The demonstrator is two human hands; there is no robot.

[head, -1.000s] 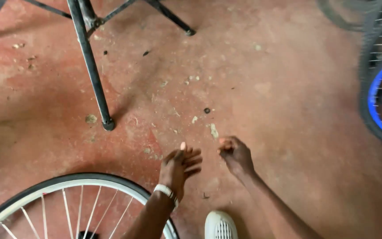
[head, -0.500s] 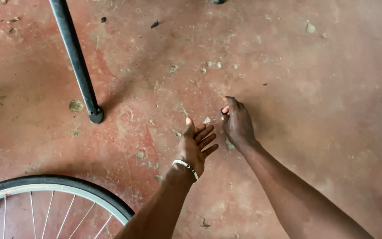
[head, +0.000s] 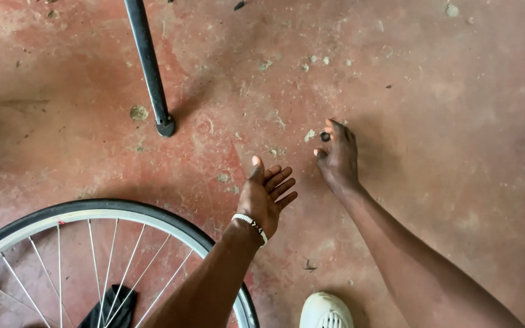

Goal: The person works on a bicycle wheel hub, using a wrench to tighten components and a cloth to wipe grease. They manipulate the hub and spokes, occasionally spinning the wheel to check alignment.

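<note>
My right hand (head: 339,159) reaches down to the red concrete floor (head: 457,152). Its thumb and forefinger are spread on either side of a small dark round piece (head: 325,136) that lies on the floor, and I cannot tell whether they touch it. My left hand (head: 265,195) hovers just to the left, palm up, fingers apart and empty, with a white beaded bracelet (head: 250,223) on the wrist.
A bicycle wheel (head: 101,209) with a black tyre, silver rim and spokes lies at the lower left under my left forearm. A black stand leg (head: 148,67) ends in a foot at the upper left. My white shoe (head: 326,311) is at the bottom edge. Small chips and pebbles dot the floor.
My right hand has moved forward and down to the small dark piece and has opened its fingers around it. My left hand has turned palm up beside it. The view has shifted closer.
</note>
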